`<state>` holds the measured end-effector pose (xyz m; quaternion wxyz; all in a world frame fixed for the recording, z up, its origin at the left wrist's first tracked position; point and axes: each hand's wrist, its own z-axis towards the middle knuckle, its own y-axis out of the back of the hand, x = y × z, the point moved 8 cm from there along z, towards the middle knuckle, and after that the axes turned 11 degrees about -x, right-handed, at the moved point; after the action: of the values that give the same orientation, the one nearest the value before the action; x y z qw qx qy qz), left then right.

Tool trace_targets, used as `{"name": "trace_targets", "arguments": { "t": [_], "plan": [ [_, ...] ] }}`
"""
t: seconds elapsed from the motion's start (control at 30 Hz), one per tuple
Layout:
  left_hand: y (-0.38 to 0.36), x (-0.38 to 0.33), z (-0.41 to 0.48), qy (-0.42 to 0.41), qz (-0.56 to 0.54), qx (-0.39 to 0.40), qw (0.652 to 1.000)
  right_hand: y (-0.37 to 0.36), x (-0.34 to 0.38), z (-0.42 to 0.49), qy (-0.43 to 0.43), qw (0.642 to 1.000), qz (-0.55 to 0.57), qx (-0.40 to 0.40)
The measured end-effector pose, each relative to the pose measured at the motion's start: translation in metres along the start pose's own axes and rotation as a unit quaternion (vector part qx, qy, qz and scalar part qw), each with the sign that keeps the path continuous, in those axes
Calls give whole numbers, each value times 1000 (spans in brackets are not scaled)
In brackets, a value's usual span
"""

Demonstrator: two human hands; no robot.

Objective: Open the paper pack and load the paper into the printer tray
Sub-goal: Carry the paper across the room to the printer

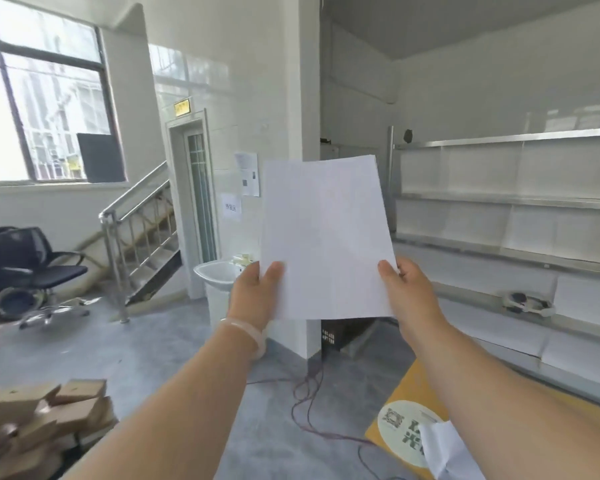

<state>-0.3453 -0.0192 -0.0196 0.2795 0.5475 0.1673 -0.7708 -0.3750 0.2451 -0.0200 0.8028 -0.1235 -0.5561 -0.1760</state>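
I hold a thin stack of white paper (326, 237) upright in front of me, at arm's length. My left hand (255, 292) grips its lower left edge, thumb on the front. My right hand (407, 292) grips its lower right edge the same way. At the bottom right lies the yellow paper pack (400, 403) with a round printed label, and torn white wrapping (442, 452) sticks up from it. No printer or tray is in view.
A white basin (219, 273) stands on the floor behind the paper. Red cables (307, 400) trail across the grey floor. Cardboard boxes (42, 420) pile at the lower left. An office chair (32, 268) and a staircase (146, 244) are at the left, steel shelves (506, 202) at the right.
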Motion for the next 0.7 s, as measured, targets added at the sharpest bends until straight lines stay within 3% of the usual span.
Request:
{"name": "trace_targets", "arguments": {
  "t": [0.4, 0.7],
  "plan": [
    [329, 22, 78, -27, 121, -231, 965, -307, 78, -149, 27, 971, 51, 230],
    [537, 17, 31, -7, 166, -416, 894, -471, 138, -307, 27, 894, 158, 418]
  ]
}}
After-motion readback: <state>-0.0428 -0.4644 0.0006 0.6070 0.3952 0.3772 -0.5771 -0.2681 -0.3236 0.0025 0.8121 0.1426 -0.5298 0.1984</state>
